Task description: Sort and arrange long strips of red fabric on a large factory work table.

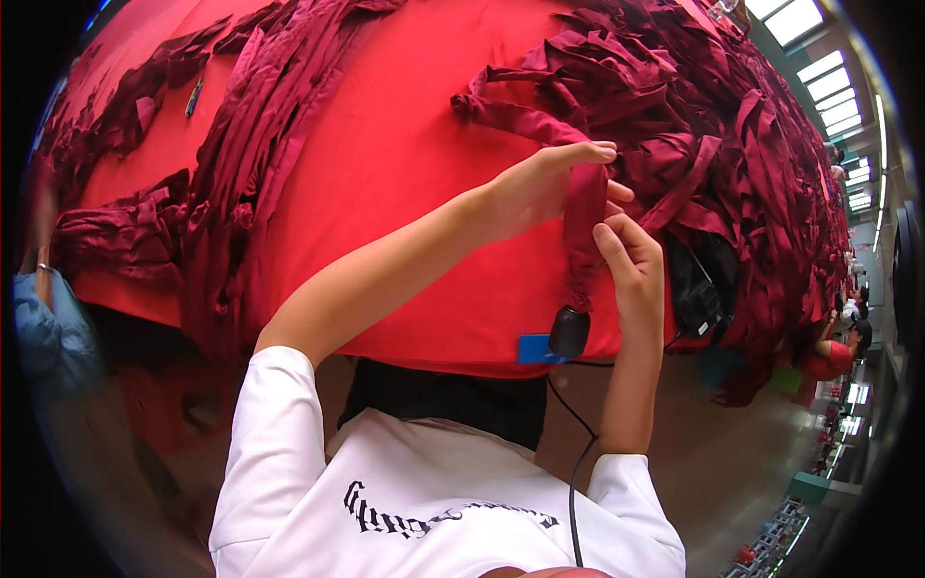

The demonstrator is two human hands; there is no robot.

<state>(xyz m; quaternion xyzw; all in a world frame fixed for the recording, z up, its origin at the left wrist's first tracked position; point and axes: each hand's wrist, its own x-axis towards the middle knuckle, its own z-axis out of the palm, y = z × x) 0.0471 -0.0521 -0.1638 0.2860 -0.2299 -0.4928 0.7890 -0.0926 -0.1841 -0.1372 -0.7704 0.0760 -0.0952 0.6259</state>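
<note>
A maroon fabric strip [584,207] hangs just above a black rounded device [569,333], its gathered lower end meeting the device's top and its upper part running away from it between the person's hands. The left hand [541,190] is beyond the device, with its palm behind the strip and its digits spread loosely around it, one of them laid over the cloth; how firmly it grips cannot be told. The right hand [638,258], beyond the device and to its right, has thumb and index finger drawn close together at the strip's right edge; whether they pinch the cloth cannot be told. The device stands at the near edge of a desk [414,183] covered in red, and a flat blue piece [532,348] shows at its left side. A black cable [575,496] runs from near the device's base down over the person's white shirt [443,491]. To the right of the device lies a black object [701,294], and beyond that, far past the device, spreads a large heap of maroon strips [665,111]. Well to the device's left, long strips [252,144] lie in a row, with a slim tool [195,98] farther out. A blue sleeve [58,332] of another person shows at the device's far left.
</note>
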